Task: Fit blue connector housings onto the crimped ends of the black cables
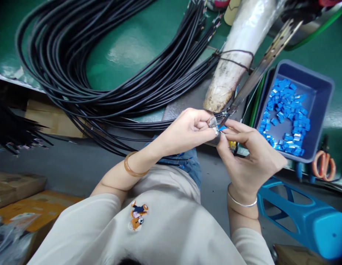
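Blue connector point(222, 128), wire ends point(216, 129) between 2 hands point(187, 130), embroidered motif point(137, 216)

"What hems in the left hand point(191, 127)?"

"Black cables point(110, 95) run beside its knuckles, and the wrapped roll point(245, 33) ends just beyond its fingers."

"And the right hand point(245, 147)?"

"A metal strip point(250, 80) slants up between the roll and the blue-grey bin point(314, 95); the bin's wall stands in the way to the right, with orange-handled scissors point(320, 165) near its lower corner."

"Any open way?"

"Back between the forearms, over the shirt point(171, 221), yes. The bin is open from above, and bare tabletop point(132, 51) shows inside the cable loop."
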{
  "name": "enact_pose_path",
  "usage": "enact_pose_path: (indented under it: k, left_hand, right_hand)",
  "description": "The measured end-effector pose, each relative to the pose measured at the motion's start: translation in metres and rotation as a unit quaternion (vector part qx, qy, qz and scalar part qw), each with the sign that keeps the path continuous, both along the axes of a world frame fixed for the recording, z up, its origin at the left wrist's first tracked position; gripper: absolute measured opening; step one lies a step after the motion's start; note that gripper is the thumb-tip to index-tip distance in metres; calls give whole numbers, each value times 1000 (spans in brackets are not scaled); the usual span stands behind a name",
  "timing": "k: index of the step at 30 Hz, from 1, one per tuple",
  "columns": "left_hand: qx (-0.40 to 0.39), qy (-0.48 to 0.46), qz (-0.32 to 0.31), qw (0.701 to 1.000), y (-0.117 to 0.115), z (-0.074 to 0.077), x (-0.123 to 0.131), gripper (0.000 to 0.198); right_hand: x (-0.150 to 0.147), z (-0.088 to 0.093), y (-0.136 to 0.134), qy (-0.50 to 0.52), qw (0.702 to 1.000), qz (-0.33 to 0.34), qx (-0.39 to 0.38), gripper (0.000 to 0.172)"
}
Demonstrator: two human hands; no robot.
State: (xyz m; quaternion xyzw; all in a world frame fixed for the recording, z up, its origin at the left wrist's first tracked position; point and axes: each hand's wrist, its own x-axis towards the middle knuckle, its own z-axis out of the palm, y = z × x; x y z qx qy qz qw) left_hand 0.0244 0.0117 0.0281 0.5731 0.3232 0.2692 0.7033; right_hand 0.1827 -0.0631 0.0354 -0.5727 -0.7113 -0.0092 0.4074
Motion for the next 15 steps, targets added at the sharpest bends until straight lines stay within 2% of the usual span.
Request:
enact_pose_path:
  k: [10,15]
  left_hand:
    - [28,22,-27,999,-4,-5,-4,18]
    - [31,24,-50,998,-10,-4,-7,15]
  right_hand:
    - [-3,-5,-5,-33,999,2,15,21]
    - [-4,-8,-10,-5,1000,-4,24,19]
